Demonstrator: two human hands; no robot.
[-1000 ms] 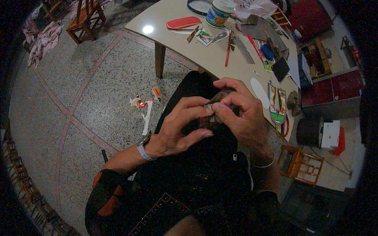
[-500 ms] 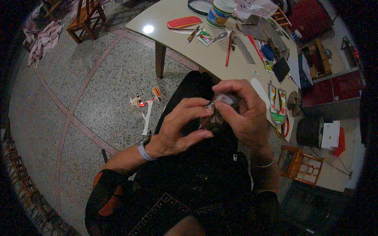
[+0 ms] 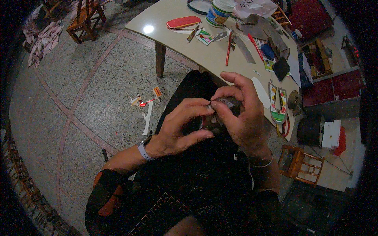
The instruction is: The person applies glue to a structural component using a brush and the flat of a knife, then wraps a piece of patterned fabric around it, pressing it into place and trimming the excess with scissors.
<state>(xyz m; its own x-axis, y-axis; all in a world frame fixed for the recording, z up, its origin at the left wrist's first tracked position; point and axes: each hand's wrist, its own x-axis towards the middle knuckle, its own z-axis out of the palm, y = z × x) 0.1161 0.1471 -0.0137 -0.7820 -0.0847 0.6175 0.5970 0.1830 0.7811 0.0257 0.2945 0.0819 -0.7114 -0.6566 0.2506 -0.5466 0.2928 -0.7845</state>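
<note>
Above my dark-clothed lap, both hands hold one small, dark brownish object (image 3: 213, 122) with glossy patches; its kind is hard to make out in the dim light. My left hand (image 3: 175, 128) grips its left side, thumb below and fingers above. From the right, my right hand (image 3: 246, 118) pinches its upper edge between thumb and a bent finger, the fingertips of both hands nearly meeting there. One finger of the right hand sticks out, off the object. My palms and fingers hide part of it.
The pale table (image 3: 181, 47) ahead carries a red sole-shaped piece (image 3: 183, 22), a labelled tub (image 3: 219, 13), a red pencil (image 3: 228, 49), a white sole-shaped piece (image 3: 260, 92) and a colourful printed one (image 3: 278, 103). Cut paper scraps (image 3: 147, 114) lie on the floor at left. A small wooden chair (image 3: 301, 164) stands at right.
My right hand has shifted its fingers: one has lifted away and stretched upward, and the others have bent in closer to the object's top edge. My left hand has barely moved.
</note>
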